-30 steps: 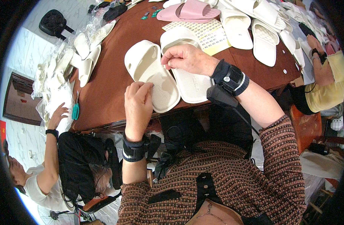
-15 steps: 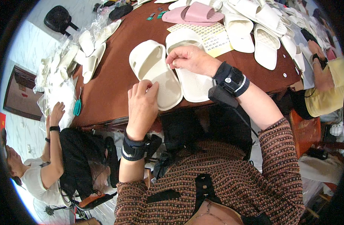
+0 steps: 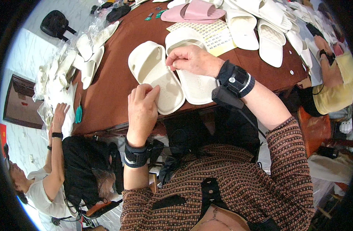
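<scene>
Two white slippers lie side by side near the table's front edge, toes pointing away from me. At the left edge of the left white slipper (image 3: 170, 92), my left hand (image 3: 143, 109) is closed, its thumb over the sole. My right hand (image 3: 195, 61) hovers above the right white slipper (image 3: 199, 89), covering part of its strap and sole. Its thumb and forefinger are pinched together beside the gap between the two slippers; whatever they hold is too small to make out. Beyond the slippers lies a yellow sheet of small printed stickers (image 3: 221, 43).
A pink slipper pair (image 3: 194, 12) rests behind the sheet, with many white slippers (image 3: 242, 32) piled at the right. Bagged slippers (image 3: 61, 71) and teal-handled scissors (image 3: 78, 113) lie at left. A co-worker (image 3: 49, 181) sits left; another person's arm (image 3: 330, 65) reaches in at right.
The view has shifted slightly, so the table things sit a little further left. My hands keep nearly the same pose on and over the slippers.
</scene>
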Action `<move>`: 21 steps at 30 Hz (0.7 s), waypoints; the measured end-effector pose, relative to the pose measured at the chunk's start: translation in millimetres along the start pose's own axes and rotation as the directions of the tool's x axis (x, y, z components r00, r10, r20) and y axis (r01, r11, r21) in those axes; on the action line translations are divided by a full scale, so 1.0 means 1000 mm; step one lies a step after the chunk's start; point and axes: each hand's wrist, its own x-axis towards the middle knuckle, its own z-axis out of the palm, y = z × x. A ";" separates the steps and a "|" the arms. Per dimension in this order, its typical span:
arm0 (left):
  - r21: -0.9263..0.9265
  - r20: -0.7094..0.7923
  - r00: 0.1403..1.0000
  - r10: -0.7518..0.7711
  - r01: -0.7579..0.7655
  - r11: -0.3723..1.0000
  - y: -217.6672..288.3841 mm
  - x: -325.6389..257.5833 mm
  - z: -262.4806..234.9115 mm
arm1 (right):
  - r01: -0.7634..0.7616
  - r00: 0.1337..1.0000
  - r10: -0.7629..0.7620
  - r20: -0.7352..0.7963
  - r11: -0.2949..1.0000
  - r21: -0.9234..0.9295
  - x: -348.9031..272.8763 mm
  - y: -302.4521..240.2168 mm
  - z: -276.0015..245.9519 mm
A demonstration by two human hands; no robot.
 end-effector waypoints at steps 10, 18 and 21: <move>0.106 0.068 0.995 0.071 -0.078 0.991 0.009 0.006 -0.008 | -0.006 1.000 0.006 0.011 1.000 0.016 -0.001 0.003 -0.001; 0.064 0.099 0.992 0.083 -0.090 0.994 0.005 0.009 -0.011 | 0.029 1.000 -0.029 -0.003 0.999 -0.029 -0.002 0.001 -0.001; 0.076 0.104 0.991 0.087 -0.095 0.993 0.007 0.010 -0.011 | 0.047 0.999 -0.047 0.010 0.999 -0.003 0.000 0.004 0.000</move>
